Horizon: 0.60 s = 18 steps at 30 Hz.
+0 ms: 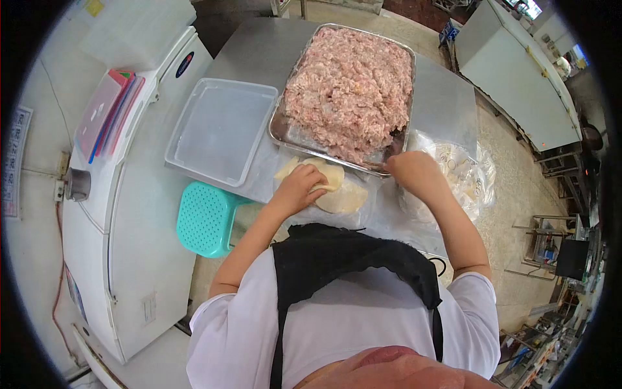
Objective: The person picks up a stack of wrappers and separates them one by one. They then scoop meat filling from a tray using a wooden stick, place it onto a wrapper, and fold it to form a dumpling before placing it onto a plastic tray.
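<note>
A metal tray (277, 129) heaped with pink minced meat (350, 87) stands on the steel table. My right hand (414, 174) is closed at the tray's near right corner; what its fingers hold is hidden. Below the tray, my left hand (303, 188) has its fingers curled around the edge of a pale yellow sheet (329, 174). Another such sheet (346, 198) lies flat beside it on clear plastic.
An empty translucent plastic container (223, 129) sits left of the tray. Clear plastic bags (457, 175) with pale contents lie at the right. A turquoise stool (206, 219) stands below the table's left side, near a white freezer (152, 240).
</note>
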Tool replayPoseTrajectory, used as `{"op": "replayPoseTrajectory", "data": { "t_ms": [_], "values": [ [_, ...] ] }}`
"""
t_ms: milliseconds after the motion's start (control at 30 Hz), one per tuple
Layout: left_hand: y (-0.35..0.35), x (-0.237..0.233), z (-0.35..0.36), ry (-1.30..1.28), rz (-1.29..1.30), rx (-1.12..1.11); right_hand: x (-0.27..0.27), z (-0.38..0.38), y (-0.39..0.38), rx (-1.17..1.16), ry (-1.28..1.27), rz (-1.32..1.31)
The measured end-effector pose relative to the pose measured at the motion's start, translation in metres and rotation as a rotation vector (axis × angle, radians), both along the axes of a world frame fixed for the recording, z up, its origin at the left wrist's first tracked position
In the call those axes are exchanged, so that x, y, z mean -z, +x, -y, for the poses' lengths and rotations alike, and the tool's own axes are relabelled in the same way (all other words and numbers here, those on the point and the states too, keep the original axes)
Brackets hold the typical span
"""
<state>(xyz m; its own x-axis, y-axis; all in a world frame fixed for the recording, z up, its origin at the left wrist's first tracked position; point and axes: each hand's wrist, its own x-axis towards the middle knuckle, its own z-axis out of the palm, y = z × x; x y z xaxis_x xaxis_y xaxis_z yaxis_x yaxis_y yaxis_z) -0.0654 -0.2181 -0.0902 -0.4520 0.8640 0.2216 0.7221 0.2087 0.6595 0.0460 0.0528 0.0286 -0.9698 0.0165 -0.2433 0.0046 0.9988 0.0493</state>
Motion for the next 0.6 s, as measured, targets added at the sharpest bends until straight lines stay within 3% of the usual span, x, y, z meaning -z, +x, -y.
{"op": "replayPoseTrajectory", "data": {
  "t_ms": [100, 200, 467, 600],
  "values": [
    [-0.004, -0.004, -0.001, -0.033, 0.033, 0.071, -0.017, -0.001, -0.003, 0.040, -0.053, -0.118],
    [-0.007, -0.016, -0.003, -0.100, 0.184, 0.048, 0.025, 0.004, 0.004, -0.032, -0.026, -0.143],
    [-0.009, -0.011, -0.007, -0.117, 0.037, 0.119, -0.008, -0.004, 0.004, 0.076, -0.057, -0.099],
    [-0.010, -0.015, -0.001, -0.062, 0.085, 0.157, 0.012, -0.004, 0.002, 0.117, -0.033, -0.070]
  ]
}}
